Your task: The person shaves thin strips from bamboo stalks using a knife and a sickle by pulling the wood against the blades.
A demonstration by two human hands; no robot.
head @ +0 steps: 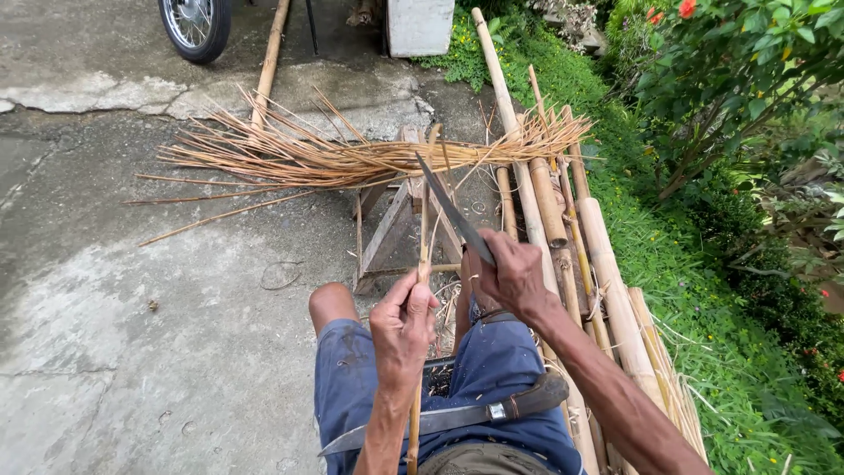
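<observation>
Seated person; left hand (403,327) fisted around an upright bamboo strip (420,290) between the knees. Right hand (512,274) clenched on a knife (453,211), blade angled up beside the strip's top. Many finished slivers (352,160) lie piled across a wooden stand (391,230). Whole poles (607,281) stacked at right remain uncut; second blade (440,418) rests on the lap.

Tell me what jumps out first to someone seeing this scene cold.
The knife in the right hand points up at centre, beside the thin bamboo strip gripped by the left hand. Just beyond, a fan of split slivers lies across a wooden stand. Thick bamboo poles run along the grass at right.
</observation>
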